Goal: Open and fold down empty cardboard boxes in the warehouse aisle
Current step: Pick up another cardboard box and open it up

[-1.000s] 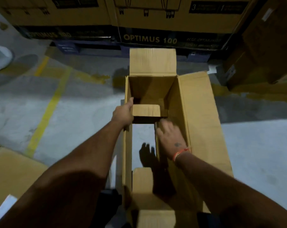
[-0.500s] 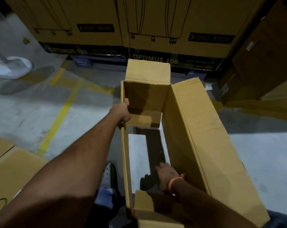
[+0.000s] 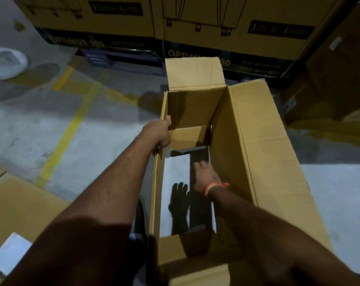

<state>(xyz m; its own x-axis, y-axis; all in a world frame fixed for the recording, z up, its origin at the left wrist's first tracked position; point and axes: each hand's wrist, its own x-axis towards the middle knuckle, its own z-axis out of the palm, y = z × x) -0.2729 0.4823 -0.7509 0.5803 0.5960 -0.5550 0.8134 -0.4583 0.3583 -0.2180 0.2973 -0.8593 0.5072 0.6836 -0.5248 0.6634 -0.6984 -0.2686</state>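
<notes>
I see box point(image 3: 247, 162) upright on aisle floor, long axis running away from me, L hand point(image 3: 158, 134) gripping its left wall rim, R hand point(image 3: 205, 175) nearer, fingers spread flat inside by right wall.

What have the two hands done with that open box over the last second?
The right hand drew back toward the person inside the cardboard box, then reached forward again, fingers flat low against the right wall. The left hand kept gripping the left wall's top edge. The box stayed open.
</notes>
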